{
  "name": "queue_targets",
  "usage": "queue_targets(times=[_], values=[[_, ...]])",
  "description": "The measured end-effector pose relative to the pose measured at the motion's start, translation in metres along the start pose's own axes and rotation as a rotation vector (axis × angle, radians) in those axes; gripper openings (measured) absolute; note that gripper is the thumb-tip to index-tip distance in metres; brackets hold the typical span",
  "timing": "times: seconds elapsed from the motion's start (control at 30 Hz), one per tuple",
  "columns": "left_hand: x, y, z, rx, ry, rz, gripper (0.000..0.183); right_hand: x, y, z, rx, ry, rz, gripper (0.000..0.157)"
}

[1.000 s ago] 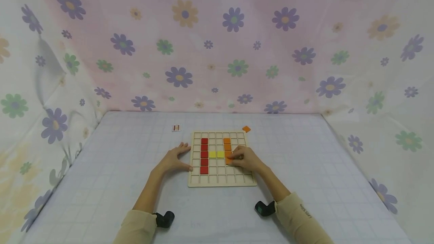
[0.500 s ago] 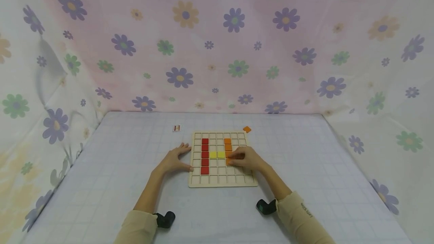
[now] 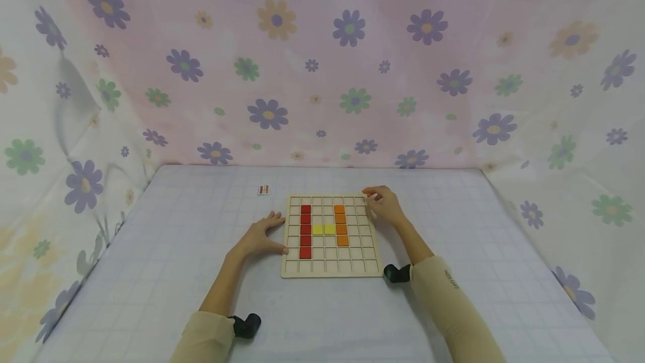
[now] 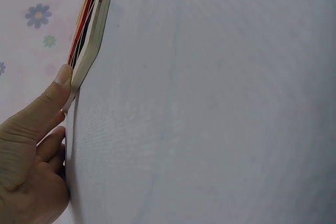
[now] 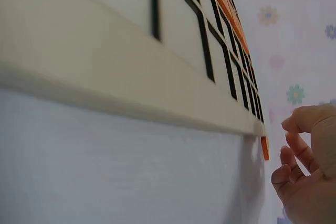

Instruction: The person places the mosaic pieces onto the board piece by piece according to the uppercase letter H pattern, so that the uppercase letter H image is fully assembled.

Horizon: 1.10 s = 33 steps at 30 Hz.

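A wooden grid board (image 3: 332,266) lies on the table, holding a column of several red tiles (image 3: 305,229), two yellow tiles (image 3: 323,229) and a column of several orange tiles (image 3: 341,225). My left hand (image 3: 259,237) rests at the board's left side, thumb tip against its edge (image 4: 90,56). At the far right corner, my right hand (image 3: 385,205) reaches over a loose orange tile (image 5: 265,148), mostly hidden by the fingers in the head view. From the right wrist, those fingers (image 5: 299,121) look loosely bent and apart from the tile.
A small card (image 3: 264,190) with a coloured grid pattern lies beyond the board's far left corner. Black wrist devices (image 3: 247,326) sit at both forearms. Flowered cloth (image 3: 322,83) hangs behind the table and along both sides.
My right hand has left the lowest orange tile in the column, now fully visible in its cell, and moved away to the loose orange tile at the far corner. My left hand stays put.
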State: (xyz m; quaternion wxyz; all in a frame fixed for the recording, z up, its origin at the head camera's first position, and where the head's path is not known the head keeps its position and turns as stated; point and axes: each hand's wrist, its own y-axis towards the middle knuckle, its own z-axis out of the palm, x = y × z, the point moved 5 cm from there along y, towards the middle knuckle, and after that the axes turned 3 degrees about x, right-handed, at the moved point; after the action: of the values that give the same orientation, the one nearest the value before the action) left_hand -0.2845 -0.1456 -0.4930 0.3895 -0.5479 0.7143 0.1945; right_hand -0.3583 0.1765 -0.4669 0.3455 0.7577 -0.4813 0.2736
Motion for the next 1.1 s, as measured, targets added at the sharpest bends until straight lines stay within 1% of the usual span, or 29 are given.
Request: queue_targets(times=[0.1, 0.27, 0.33, 0.4, 0.43, 0.47, 0.5, 0.53, 0.57, 0.63, 0.67, 0.7, 0.73, 0.77, 0.8, 0.83, 0.87, 0.9, 0.97, 1.1], values=[[0.0, 0.0, 0.0, 0.002, -0.001, 0.0, 0.086, -0.011, 0.009, -0.004, 0.019, -0.059, 0.024, 0.038], [0.0, 0.001, 0.001, 0.0, -0.002, 0.005, 0.087, -0.022, 0.019, -0.006, 0.124, -0.156, 0.081, 0.047], [0.0, 0.0, 0.001, -0.003, -0.005, 0.009, 0.087, -0.022, 0.022, -0.007, 0.165, -0.163, 0.092, 0.049], [0.0, 0.0, 0.001, -0.004, -0.009, 0.013, 0.086, -0.021, 0.024, -0.008, 0.196, -0.172, 0.065, 0.049], [0.0, 0.0, 0.002, -0.004, -0.011, 0.014, 0.086, -0.023, 0.025, -0.009, 0.21, -0.162, 0.037, 0.047], [0.0, 0.0, 0.002, -0.004, -0.012, 0.015, 0.086, -0.027, 0.028, -0.008, 0.228, -0.157, 0.029, 0.045], [0.0, 0.0, 0.002, -0.005, -0.013, 0.015, 0.086, -0.04, 0.032, -0.006, 0.23, -0.138, -0.019, 0.041], [0.0, 0.0, 0.002, -0.006, -0.012, 0.016, 0.086, -0.06, 0.039, -0.003, 0.233, -0.124, -0.071, 0.037], [-0.001, 0.0, 0.002, -0.006, -0.009, 0.018, 0.086, -0.078, 0.045, 0.001, 0.245, -0.128, -0.094, 0.034], [-0.001, 0.001, 0.002, -0.007, -0.01, 0.016, 0.086, -0.138, 0.062, 0.012, 0.232, -0.142, -0.136, 0.028], [-0.001, 0.001, 0.002, -0.008, -0.01, 0.015, 0.086, -0.174, 0.072, 0.019, 0.223, -0.159, -0.142, 0.026], [-0.001, 0.001, 0.002, -0.01, -0.009, 0.012, 0.086, -0.17, 0.071, 0.018, 0.21, -0.171, -0.152, 0.025], [-0.001, 0.001, 0.001, -0.011, -0.008, 0.009, 0.086, -0.157, 0.066, 0.017, 0.209, -0.19, -0.126, 0.024], [0.0, 0.001, 0.001, -0.012, -0.01, 0.008, 0.086, -0.138, 0.061, 0.014, 0.207, -0.213, -0.095, 0.023], [0.0, 0.001, 0.001, -0.013, -0.012, 0.006, 0.086, -0.12, 0.054, 0.01, 0.185, -0.226, -0.094, 0.021], [0.0, 0.001, 0.001, -0.013, -0.012, 0.005, 0.087, -0.094, 0.046, 0.005, 0.184, -0.231, -0.077, 0.021], [0.0, 0.001, 0.001, -0.014, -0.011, 0.005, 0.087, -0.062, 0.036, 0.0, 0.183, -0.227, -0.061, 0.021], [0.0, 0.001, 0.001, -0.014, -0.008, 0.007, 0.086, -0.025, 0.024, -0.007, 0.177, -0.225, -0.042, 0.02], [0.0, 0.001, 0.001, -0.014, -0.008, 0.011, 0.086, -0.025, 0.023, -0.007, 0.153, -0.232, -0.035, 0.02], [0.0, 0.0, 0.0, -0.014, -0.007, 0.007, 0.086, -0.027, 0.021, -0.007, 0.125, -0.191, 0.016, 0.021]])
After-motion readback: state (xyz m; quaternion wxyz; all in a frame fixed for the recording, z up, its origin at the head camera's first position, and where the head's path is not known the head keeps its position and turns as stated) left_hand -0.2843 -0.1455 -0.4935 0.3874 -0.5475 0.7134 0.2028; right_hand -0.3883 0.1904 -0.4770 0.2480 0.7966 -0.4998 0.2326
